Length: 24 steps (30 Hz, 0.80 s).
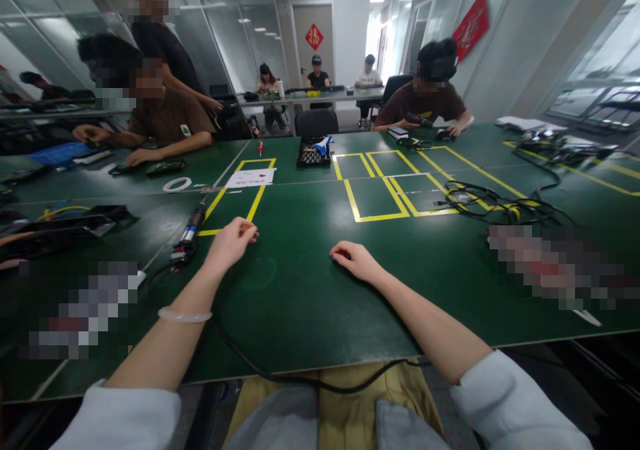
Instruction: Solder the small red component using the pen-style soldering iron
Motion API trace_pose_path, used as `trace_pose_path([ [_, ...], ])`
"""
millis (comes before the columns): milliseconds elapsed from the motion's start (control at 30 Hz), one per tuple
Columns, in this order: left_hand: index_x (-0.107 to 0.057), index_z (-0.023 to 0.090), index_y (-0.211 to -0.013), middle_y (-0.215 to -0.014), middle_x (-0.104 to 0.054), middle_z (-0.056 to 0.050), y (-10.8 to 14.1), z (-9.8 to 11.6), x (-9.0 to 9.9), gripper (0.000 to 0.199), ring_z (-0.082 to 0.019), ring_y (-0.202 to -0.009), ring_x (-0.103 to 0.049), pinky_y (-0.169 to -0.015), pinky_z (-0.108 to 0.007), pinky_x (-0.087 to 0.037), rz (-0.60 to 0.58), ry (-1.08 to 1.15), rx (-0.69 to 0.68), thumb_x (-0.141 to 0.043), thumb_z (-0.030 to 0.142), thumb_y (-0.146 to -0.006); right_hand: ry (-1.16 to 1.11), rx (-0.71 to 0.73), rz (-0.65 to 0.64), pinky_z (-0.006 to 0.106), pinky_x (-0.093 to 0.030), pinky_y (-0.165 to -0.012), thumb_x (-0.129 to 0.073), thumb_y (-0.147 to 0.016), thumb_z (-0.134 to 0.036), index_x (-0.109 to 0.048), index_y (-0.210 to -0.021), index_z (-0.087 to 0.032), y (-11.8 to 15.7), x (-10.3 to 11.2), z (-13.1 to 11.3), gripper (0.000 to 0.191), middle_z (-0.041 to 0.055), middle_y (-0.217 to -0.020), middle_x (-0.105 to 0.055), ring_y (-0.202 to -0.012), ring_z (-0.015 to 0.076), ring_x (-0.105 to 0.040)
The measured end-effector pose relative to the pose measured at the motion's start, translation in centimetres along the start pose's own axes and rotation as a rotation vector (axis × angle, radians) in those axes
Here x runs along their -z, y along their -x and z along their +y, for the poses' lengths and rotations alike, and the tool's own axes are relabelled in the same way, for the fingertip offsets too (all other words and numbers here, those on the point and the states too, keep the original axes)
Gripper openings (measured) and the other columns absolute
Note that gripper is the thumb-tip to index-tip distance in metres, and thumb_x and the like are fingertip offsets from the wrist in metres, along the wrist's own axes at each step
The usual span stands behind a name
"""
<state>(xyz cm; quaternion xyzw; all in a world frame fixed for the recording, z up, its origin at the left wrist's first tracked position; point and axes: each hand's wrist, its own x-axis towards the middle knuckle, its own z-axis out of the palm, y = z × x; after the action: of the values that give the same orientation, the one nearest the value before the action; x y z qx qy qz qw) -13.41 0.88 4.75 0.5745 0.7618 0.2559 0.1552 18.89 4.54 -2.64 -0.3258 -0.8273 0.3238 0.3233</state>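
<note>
My left hand (231, 245), with a pale bangle (185, 315) on its wrist, is held over the green table (295, 323) by the yellow tape rectangle on the left. Its fingers are pinched together; a small reddish spot shows at the tips, too small to name. My right hand (356, 262) is closed low over the table, fingers curled inward. Whatever it may hold is hidden. Left of my left hand lies a dark cylindrical tool (191, 227) with a blue band, perhaps an electric screwdriver. A white paper sheet (251, 178) lies beyond that hand.
A black tray (314, 153) holds blue and white items at the back. Coiled black cables (480, 197) lie at the right, a tape roll (177, 185) at the left. A cable (280, 375) crosses the front edge. Co-workers (173, 120) sit across the table.
</note>
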Motion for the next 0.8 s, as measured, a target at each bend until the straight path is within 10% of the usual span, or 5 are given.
trace_pose_path([
  [300, -0.048, 0.015, -0.13, -0.078, -0.058, -0.001, 3.2, 8.8, -9.1, 0.054, -0.012, -0.072, -0.055, -0.069, -0.027, -0.044, -0.688, 0.628, -0.267, -0.056, 0.041, -0.084, -0.243, 0.03, -0.053, 0.023, -0.043, -0.064, -0.059, -0.085, -0.031, -0.055, -0.109, -0.017, 0.1, 0.0, -0.2, 0.028, -0.0004, -0.079, -0.061, -0.065, 0.0105, -0.052],
  [800, -0.058, 0.012, -0.093, -0.08, -0.064, -0.005, 3.2, 6.2, -11.9, 0.038, -0.011, -0.069, -0.058, -0.069, -0.026, -0.046, -0.631, 0.774, -0.153, -0.061, 0.048, -0.081, -0.188, 0.002, -0.005, 0.022, -0.042, -0.061, -0.057, -0.085, -0.029, -0.058, -0.097, -0.017, -0.1, -0.5, 0.1, 0.017, -0.0003, -0.076, -0.06, -0.062, 0.0099, -0.052],
])
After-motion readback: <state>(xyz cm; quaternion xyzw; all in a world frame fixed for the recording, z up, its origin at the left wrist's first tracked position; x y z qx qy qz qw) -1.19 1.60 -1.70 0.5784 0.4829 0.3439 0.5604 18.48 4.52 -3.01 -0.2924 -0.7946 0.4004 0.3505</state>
